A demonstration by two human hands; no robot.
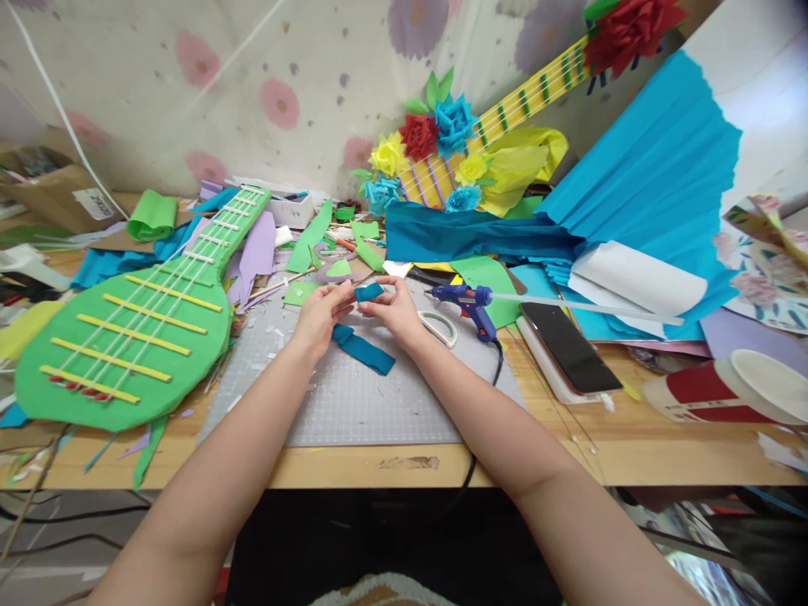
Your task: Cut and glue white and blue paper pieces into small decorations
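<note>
A small piece of blue crepe paper is stretched between my hands, above the grey cutting mat. My left hand pinches near its left end, the fingertips closed together. On the other side, my right hand grips the right end between thumb and fingers. Below them a longer blue crepe strip lies on the mat, with another small blue piece at its upper left end. Just right of my right hand are the white scissor handles; the blades are hidden.
A blue glue gun with a long glue stick lies right of the mat, its cord running over the table edge. Further right are a phone and a paper cup. A green paper lute lies left; a flowered yellow one leans behind.
</note>
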